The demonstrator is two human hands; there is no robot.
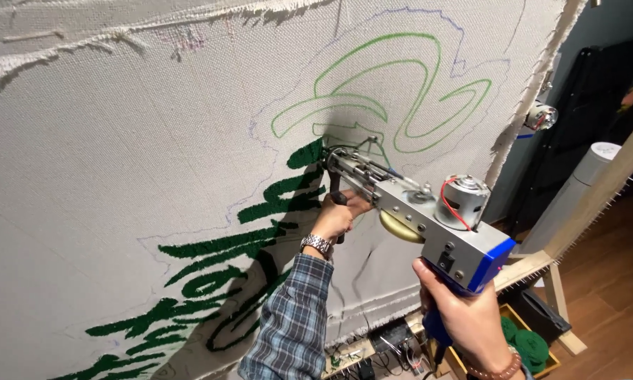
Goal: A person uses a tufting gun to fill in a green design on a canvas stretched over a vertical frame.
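While both your hands, left (336,217) and right (464,317), clench the grey-and-blue metal tufting gun (415,211), tilting it could tear the stretched white backing cloth (119,176).

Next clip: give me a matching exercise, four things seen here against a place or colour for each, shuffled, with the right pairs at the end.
Things:
1. left hand
2. right hand
3. wristwatch
4. yarn balls

Places or colours:
A. green, in a box on the floor
B. on the blue rear grip of the tufting gun
C. silver, above a plaid sleeve
D. on the black front handle, near the cloth

Pairs: 1-D, 2-B, 3-C, 4-A
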